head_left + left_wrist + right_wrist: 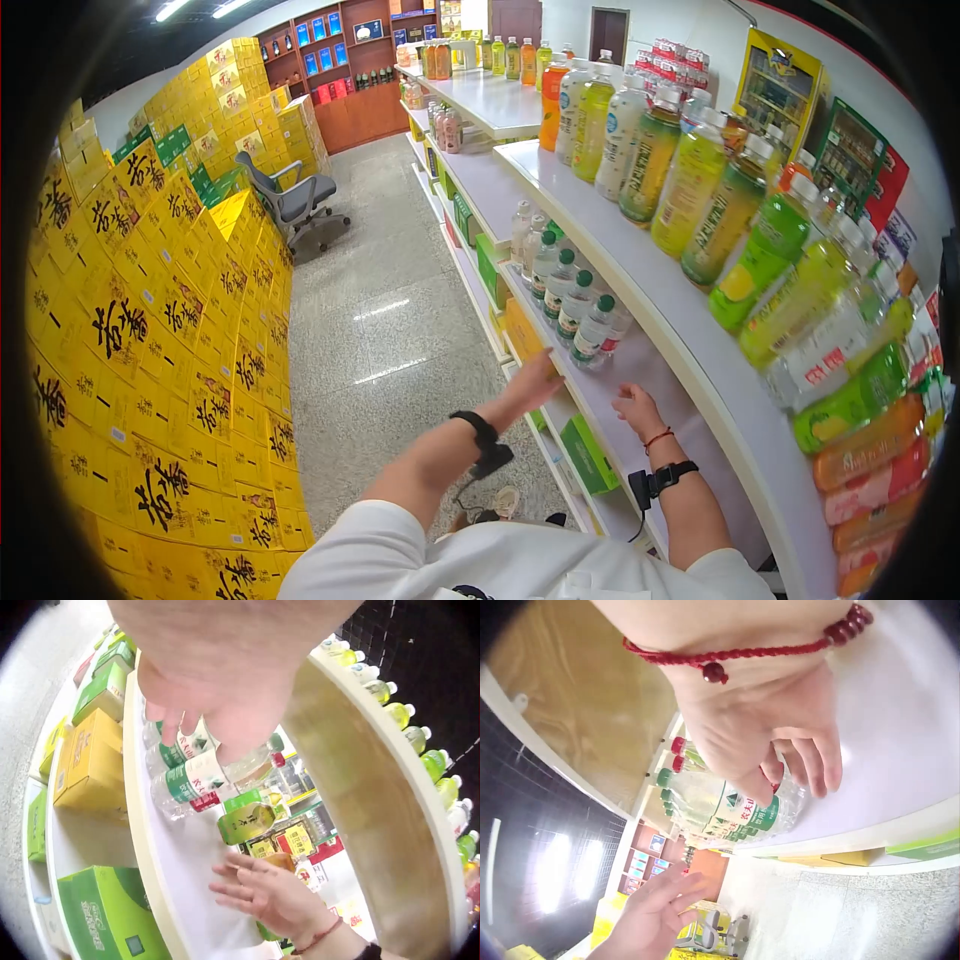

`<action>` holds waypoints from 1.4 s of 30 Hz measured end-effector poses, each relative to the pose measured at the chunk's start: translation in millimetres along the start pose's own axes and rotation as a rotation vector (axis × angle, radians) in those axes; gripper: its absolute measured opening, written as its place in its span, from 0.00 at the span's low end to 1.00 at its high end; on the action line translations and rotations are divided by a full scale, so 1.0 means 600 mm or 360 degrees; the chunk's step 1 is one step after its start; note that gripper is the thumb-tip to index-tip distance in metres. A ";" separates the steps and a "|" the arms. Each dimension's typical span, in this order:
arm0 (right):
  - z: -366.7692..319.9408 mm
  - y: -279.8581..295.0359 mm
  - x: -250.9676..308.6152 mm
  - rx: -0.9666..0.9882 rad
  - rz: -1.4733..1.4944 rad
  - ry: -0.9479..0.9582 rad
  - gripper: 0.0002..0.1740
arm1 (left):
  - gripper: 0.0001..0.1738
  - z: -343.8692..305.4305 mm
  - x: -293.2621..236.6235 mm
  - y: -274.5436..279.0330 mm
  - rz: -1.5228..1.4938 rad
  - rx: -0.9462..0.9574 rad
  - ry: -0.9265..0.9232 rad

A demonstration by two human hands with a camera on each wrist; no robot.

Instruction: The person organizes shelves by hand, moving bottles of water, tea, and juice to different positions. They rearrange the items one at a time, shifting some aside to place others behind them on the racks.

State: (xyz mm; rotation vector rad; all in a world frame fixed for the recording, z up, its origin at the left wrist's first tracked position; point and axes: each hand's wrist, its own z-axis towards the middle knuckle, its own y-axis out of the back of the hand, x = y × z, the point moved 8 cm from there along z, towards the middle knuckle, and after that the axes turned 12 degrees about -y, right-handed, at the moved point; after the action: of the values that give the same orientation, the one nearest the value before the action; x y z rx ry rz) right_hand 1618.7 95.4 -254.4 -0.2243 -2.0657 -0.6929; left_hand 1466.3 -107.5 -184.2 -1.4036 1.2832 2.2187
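Observation:
Clear water bottles [592, 330] with green caps stand in a row on the middle shelf [650, 372]. My left hand [532, 384] is just outside that shelf's front edge, near the closest bottle. In the left wrist view, the left hand [217, 705] overlaps the labelled bottles [196, 778], its fingers pointing down. My right hand [638, 412] hovers over the shelf, to the right of the row, with fingers loosely bent and nothing in them. In the right wrist view, the right hand [772, 742] partly hides the nearest bottle [769, 814].
Above runs a top shelf [600, 235] crowded with colourful drink bottles [700, 190]. Green boxes [588, 455] and an orange box [94, 761] sit on the lower shelf. Across the aisle [380, 300], yellow cartons [150, 350] are stacked high, with an office chair [295, 195] farther along.

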 end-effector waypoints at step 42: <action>-0.446 0.051 0.486 -0.0602 -0.0518 0.1309 0.22 | 0.44 0.123 -0.236 0.434 0.0283 -0.0345 -0.0535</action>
State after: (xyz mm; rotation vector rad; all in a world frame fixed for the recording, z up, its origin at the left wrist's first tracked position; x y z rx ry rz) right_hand 1658.7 -58.6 109.5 0.1762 -1.1806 -1.1450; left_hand 1342.0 -170.8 87.6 -0.9476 1.1152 2.6395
